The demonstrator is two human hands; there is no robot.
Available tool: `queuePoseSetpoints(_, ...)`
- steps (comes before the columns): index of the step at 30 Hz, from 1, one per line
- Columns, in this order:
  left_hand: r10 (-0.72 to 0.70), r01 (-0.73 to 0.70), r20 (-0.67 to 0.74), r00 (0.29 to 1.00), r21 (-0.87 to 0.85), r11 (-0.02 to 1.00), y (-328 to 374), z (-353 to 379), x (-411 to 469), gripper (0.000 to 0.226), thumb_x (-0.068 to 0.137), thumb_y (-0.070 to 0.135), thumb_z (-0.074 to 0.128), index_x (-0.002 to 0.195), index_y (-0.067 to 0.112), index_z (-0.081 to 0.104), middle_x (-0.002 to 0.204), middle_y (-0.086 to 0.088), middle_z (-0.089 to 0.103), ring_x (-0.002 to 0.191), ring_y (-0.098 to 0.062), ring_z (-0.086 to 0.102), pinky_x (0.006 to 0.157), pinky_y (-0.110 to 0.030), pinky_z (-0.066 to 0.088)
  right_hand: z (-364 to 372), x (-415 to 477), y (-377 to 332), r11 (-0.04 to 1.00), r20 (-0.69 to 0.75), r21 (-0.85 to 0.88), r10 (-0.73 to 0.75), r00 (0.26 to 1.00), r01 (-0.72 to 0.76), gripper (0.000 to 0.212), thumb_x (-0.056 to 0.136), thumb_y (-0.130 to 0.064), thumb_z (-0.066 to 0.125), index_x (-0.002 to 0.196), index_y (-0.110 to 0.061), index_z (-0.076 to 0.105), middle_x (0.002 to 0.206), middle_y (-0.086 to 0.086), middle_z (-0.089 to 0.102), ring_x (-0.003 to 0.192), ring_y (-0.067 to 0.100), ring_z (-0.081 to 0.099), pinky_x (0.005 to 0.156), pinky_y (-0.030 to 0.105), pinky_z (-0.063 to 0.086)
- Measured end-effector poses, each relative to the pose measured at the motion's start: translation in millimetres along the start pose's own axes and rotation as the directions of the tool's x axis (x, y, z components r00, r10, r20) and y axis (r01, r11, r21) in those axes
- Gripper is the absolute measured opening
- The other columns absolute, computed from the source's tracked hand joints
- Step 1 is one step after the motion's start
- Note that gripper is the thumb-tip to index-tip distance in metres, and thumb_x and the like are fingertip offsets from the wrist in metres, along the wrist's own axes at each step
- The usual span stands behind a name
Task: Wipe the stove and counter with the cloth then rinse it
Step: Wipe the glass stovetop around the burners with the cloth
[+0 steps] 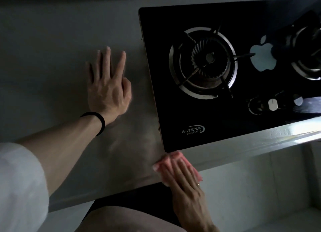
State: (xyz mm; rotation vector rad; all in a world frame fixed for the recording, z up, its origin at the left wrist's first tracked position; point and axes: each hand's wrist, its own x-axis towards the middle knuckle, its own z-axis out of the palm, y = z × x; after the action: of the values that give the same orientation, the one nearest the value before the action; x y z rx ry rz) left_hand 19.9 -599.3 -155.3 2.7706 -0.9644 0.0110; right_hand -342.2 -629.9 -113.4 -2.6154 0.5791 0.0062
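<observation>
A pink cloth (pixel 172 156) lies on the grey counter (pixel 52 57) at its front edge, just below the near left corner of the black glass stove (pixel 173 124). My right hand (pixel 184 177) presses flat on the cloth with straight fingers. My left hand (pixel 108 85) rests flat on the counter to the left of the stove, fingers spread, a black band on the wrist. The stove's left burner (pixel 202 62) is in full view; the right burner (pixel 307 57) is cut off by the frame edge.
Two knobs (pixel 272 104) sit along the stove's front edge. A pale apple-shaped reflection (pixel 263 57) shows between the burners. The counter's shiny front rim (pixel 260 141) runs down to the left, with pale cabinet fronts below. The scene is dim.
</observation>
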Motion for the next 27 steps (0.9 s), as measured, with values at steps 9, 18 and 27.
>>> queuePoseSetpoints(9, -0.009, 0.009, 0.034, 0.999, 0.006, 1.000, 2.1, -6.8, 0.0, 0.069, 0.100, 0.034, 0.036, 0.167, 0.029, 0.019, 0.174, -0.016, 0.017, 0.160, -0.040, 0.016, 0.128, -0.063, 0.014, -38.9, 19.0, 15.2, 0.907, -0.120, 0.313, 0.331, 0.936, -0.281, 0.065, 0.098, 0.002, 0.046, 0.159, -0.017, 0.038, 0.171, 0.001, 0.028, 0.158, 0.031, 0.025, 0.115, 0.061, 0.039)
queuePoseSetpoints(18, -0.011, 0.010, 0.044, 0.999, 0.014, 1.000, 4.4, -8.0, -0.7, 0.070, 0.099, 0.033, 0.038, 0.167, 0.028, 0.022, 0.174, -0.015, 0.017, 0.160, -0.040, 0.017, 0.128, -0.061, 0.014, -39.2, 113.4, -42.2, 0.980, 0.149, 0.071, 0.173, 0.974, -0.185, 0.071, 0.108, -0.033, 0.047, 0.164, -0.045, 0.005, 0.175, 0.001, -0.016, 0.160, 0.022, -0.018, 0.129, 0.052, 0.004)
queuePoseSetpoints(27, -0.020, 0.019, 0.046, 0.999, 0.029, 0.999, 4.0, -8.0, 1.2, 0.071, 0.098, 0.034, 0.038, 0.167, 0.028, 0.023, 0.174, -0.015, 0.018, 0.160, -0.040, 0.017, 0.127, -0.062, 0.015, -4.8, 138.9, -36.7, 0.992, 0.060, -0.093, 0.094, 0.994, -0.088, 0.068, 0.108, -0.036, 0.045, 0.159, 0.004, 0.026, 0.170, 0.023, 0.016, 0.161, 0.036, 0.007, 0.128, 0.052, 0.025)
